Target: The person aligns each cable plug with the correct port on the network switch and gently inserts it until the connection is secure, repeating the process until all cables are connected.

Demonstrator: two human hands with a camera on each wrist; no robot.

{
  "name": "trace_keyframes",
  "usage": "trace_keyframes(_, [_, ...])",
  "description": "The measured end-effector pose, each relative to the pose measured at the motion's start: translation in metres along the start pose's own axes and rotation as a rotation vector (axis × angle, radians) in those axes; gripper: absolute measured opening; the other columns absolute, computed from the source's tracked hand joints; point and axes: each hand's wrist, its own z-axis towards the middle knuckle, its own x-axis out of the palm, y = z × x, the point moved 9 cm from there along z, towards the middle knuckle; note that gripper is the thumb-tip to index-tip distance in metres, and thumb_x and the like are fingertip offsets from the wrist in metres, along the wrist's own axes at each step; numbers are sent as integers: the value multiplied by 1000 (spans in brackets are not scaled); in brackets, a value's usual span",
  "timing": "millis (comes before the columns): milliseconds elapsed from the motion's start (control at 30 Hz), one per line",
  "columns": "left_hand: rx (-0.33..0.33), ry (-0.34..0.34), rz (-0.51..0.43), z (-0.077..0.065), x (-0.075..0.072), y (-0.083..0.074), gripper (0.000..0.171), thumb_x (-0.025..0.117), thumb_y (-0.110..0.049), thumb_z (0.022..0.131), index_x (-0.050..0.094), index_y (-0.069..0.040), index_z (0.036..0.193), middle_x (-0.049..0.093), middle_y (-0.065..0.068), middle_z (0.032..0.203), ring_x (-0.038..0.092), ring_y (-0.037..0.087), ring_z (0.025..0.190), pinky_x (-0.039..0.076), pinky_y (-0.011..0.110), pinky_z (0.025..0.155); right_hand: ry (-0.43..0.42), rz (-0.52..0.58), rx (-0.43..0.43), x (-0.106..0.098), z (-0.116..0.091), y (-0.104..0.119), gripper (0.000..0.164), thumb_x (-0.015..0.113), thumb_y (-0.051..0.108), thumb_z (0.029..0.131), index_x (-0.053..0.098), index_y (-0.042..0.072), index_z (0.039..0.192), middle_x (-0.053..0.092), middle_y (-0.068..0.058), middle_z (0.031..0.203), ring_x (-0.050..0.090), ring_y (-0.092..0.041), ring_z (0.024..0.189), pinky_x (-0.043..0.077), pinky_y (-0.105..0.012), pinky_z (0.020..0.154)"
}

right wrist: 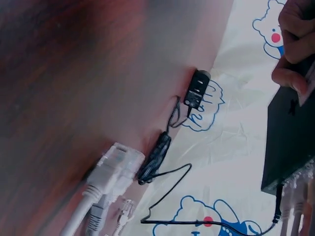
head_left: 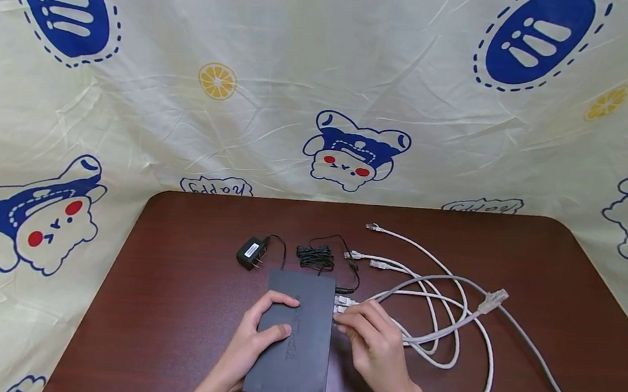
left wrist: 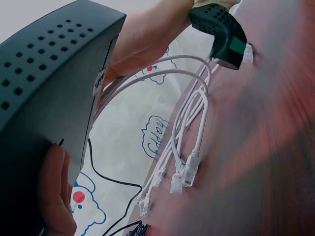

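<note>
A flat dark grey network switch [head_left: 306,348] with raised lettering lies lengthwise, its far end away from me. My left hand [head_left: 259,334] grips its left side, thumb and forefinger on top; a finger [left wrist: 56,194] presses its side in the left wrist view. At the port side, my right hand [head_left: 376,340] pinches a network cable's plug, mostly hidden by the fingertips. Just beyond it, other clear plugs [head_left: 344,301] sit in ports. A black power lead [head_left: 345,290] enters near the far corner. Perforated vents show on the switch [left wrist: 54,42] in the left wrist view.
White network cables [head_left: 454,358] loop across the table's right side, with loose plugs [head_left: 377,264] at the back. A grey cable [head_left: 538,360] stretches toward the right. Behind the switch lie a black power adapter [head_left: 252,252] and its bundled cord [head_left: 315,257]. A printed sheet [head_left: 274,141] hangs behind.
</note>
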Motion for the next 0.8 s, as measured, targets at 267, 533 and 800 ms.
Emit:
trace_keyframes(267, [62, -52, 104, 3, -9, -7, 33, 63, -5, 82, 64, -12, 114, 57, 12, 113, 56, 24, 93, 48, 34, 77, 188, 87, 101, 8, 3, -10, 25, 52, 25, 98, 70, 8, 92, 62, 1, 89, 55, -13, 80, 43, -18, 69])
trace_keyframes(533, [74, -59, 112, 5, -12, -6, 32, 63, -5, 82, 64, -12, 113, 57, 12, 111, 56, 25, 92, 48, 33, 76, 175, 109, 193, -10, 5, -32, 13, 62, 15, 94, 70, 5, 98, 64, -1, 92, 58, -14, 81, 46, -23, 69])
trace_keyframes(800, [65, -54, 111, 3, -14, -2, 32, 63, -5, 82, 64, -11, 113, 57, 13, 110, 57, 25, 91, 47, 33, 78, 133, -40, 283, -33, -1, -60, 29, 69, -13, 75, 70, 5, 99, 64, -2, 91, 56, -10, 76, 42, -20, 61])
